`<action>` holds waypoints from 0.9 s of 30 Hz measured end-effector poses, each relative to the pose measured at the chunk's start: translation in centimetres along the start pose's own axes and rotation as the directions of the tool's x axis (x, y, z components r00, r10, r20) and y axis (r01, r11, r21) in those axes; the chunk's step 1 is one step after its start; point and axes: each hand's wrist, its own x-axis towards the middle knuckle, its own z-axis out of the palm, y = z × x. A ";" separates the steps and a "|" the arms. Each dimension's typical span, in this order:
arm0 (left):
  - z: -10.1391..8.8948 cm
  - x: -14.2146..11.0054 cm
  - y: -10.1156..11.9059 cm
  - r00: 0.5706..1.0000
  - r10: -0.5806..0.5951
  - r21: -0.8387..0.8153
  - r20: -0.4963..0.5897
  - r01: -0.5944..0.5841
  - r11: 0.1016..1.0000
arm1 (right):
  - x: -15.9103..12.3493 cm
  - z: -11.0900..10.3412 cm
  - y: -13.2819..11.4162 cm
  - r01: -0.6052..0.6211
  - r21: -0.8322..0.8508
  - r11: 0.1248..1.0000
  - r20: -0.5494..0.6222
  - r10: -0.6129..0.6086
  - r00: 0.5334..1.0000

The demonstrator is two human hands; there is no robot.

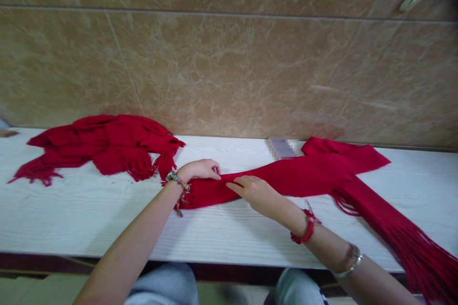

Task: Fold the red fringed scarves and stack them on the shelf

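A long red scarf (311, 174) lies flat and narrow across the white tabletop, its left end fringed. My left hand (202, 169) rests on the scarf's upper edge near that end, fingers pointing right and slightly bent, not visibly gripping the cloth. Just to the right, my right hand (254, 190) lies over the scarf with its fingers stretched out on the fabric. On the right, the scarf turns and overlaps itself or another red piece; which one I cannot tell. A long fringed red length (400, 228) runs from there toward the front right edge.
A crumpled heap of red fringed cloth (107, 145) sits at the left against the brown marbled wall (214, 71). By the wall stands a small grey box-like item (284, 147), partly blurred. The white table (229, 243) ends just before my knees.
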 end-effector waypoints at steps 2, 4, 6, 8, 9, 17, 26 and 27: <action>0.4 0.3 0.4 0.999 -0.003 -0.004 -0.034 0.003 1.000 | 0.4 0.0 -0.2 -0.018 -0.028 0.999 -0.002 0.018 1.000; 0.9 0.5 0.7 0.998 -0.008 -0.006 -0.069 0.008 1.000 | 0.7 0.0 -0.3 -0.059 -0.051 0.997 0.000 0.059 0.998; 1.3 0.7 0.8 0.995 -0.013 -0.013 -0.095 0.012 1.000 | 1.0 -0.1 -0.4 -0.095 -0.073 0.993 -0.007 0.095 0.995; 1.4 0.9 0.7 0.995 -0.006 -0.032 -0.102 0.003 0.999 | 1.1 -0.4 -0.4 -0.093 -0.097 0.991 -0.025 0.091 0.996; 1.4 1.0 0.6 0.995 0.004 -0.048 -0.098 -0.009 0.999 | 1.0 -0.5 -0.4 -0.079 -0.111 0.991 -0.035 0.076 0.997; 1.0 1.3 0.1 0.991 0.111 -0.244 -0.081 -0.127 0.961 | 0.3 -1.5 -0.1 -0.003 -0.153 0.988 -0.077 -0.009 0.997; 2.7 2.7 0.8 0.989 0.086 -0.297 -0.124 -0.120 0.947 | 0.1 -1.4 -0.3 0.004 -0.076 0.997 -0.060 -0.008 0.998; 2.6 2.7 0.8 0.990 0.080 -0.289 -0.120 -0.112 0.951 | 0.1 -1.5 -0.3 -0.003 -0.076 0.997 -0.059 -0.001 0.998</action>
